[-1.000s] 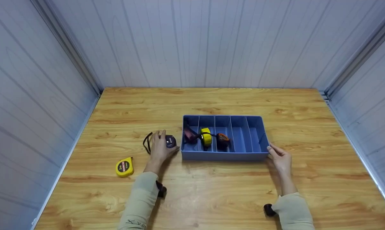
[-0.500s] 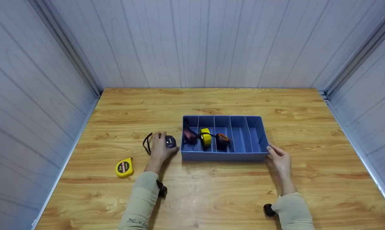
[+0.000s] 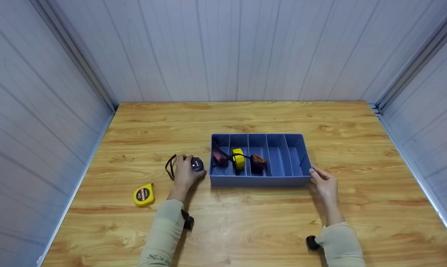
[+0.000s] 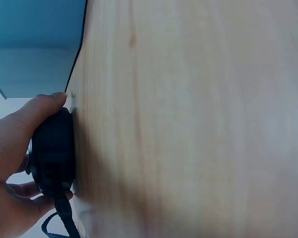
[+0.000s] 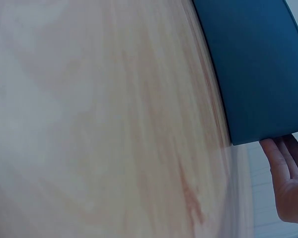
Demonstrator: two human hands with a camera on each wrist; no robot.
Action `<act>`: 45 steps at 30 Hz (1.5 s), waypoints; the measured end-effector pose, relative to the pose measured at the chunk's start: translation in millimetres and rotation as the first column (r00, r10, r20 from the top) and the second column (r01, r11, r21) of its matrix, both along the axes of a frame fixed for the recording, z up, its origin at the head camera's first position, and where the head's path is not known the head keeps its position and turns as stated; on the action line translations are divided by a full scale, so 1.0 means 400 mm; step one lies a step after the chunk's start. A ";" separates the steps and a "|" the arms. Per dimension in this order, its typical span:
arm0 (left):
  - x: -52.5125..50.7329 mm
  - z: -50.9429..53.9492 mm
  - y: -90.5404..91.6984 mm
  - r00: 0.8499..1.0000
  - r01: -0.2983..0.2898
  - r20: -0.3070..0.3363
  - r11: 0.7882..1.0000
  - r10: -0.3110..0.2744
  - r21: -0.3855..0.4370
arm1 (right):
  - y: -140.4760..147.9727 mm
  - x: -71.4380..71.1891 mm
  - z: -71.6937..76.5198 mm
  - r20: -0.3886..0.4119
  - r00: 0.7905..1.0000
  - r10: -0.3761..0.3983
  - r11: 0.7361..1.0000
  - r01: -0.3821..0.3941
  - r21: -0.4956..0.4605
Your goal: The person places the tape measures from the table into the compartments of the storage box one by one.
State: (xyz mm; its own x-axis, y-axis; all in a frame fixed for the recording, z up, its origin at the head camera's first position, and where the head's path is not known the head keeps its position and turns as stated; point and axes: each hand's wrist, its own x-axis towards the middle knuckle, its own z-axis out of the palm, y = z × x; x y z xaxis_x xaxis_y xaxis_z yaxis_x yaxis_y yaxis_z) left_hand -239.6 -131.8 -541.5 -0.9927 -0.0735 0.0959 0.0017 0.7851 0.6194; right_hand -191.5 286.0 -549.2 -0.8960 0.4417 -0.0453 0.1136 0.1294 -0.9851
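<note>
Black strap (image 4: 64, 210), looping loose left of the left hand (image 3: 184, 173) curled round its tape measure (image 3: 197, 164), seemed apt to snag the tray (image 3: 260, 181) rightward, which the right hand (image 3: 326, 188) pinched.

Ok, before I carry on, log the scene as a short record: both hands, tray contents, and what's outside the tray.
Left hand: left hand grips the dark tape measure, left of the tray
Right hand: right hand holds the near right corner of the blue tray
Tray contents, from left: dark reddish item, type unclear; yellow tape measure; black-and-orange tape measure
Outside tray: dark tape measure; second yellow tape measure, lying on the table
</note>
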 end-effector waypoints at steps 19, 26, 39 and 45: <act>0.027 0.024 0.004 0.998 -0.038 -0.047 0.993 0.033 -0.111 | 0.037 -0.046 -0.092 -0.044 0.998 -0.047 0.999 0.048 0.004; 0.041 0.052 0.011 0.995 -0.035 -0.100 0.993 0.024 -0.111 | 0.023 -0.029 -0.062 -0.057 0.997 -0.046 0.998 0.048 0.042; 0.074 0.105 0.026 0.983 -0.031 -0.180 0.998 0.019 -0.061 | -0.005 0.004 0.006 -0.051 0.999 0.000 0.998 -0.003 -0.056; 0.082 0.125 0.034 0.978 -0.011 -0.209 0.999 0.003 -0.038 | 0.007 -0.006 -0.024 -0.022 1.000 -0.003 0.999 0.002 -0.047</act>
State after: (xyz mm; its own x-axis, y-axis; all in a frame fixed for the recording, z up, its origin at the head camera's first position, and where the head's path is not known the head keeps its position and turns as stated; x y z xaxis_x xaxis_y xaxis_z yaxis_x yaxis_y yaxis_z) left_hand -207.0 -118.2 -491.4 -0.9498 -0.0728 0.3042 0.1223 0.8087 0.5754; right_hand -194.1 288.9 -558.8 -0.8957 0.4423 -0.0466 0.0926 0.0829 -0.9923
